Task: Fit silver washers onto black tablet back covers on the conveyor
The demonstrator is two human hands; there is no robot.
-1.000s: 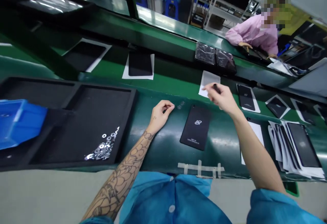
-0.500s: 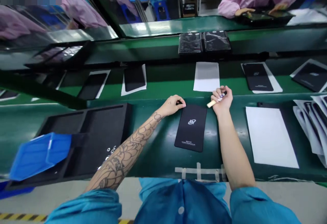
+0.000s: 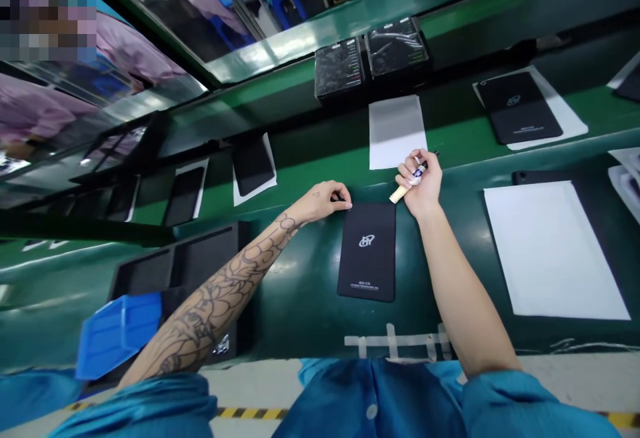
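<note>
A black tablet (image 3: pixel 368 251) lies back-up on the dark green bench in front of me, its white logo showing. My left hand (image 3: pixel 325 199) rests at the tablet's top left corner with its fingers pinched together; what they hold is too small to name. My right hand (image 3: pixel 421 179) hovers just off the top right corner, closed around a small pen-like tool (image 3: pixel 405 186) with a pale tip pointing left.
A white sheet (image 3: pixel 553 248) lies to the right, another white sheet (image 3: pixel 397 131) on the belt beyond. More tablets on white sheets (image 3: pixel 520 115) ride the belt. A black foam tray (image 3: pixel 200 265) and a blue bin (image 3: pixel 120 331) sit at left. People in pink coats stand behind.
My head has tilted, shifting the view. Both hands came down to the tablet's top corners. The right hand turned the tool so its pale tip points left.
</note>
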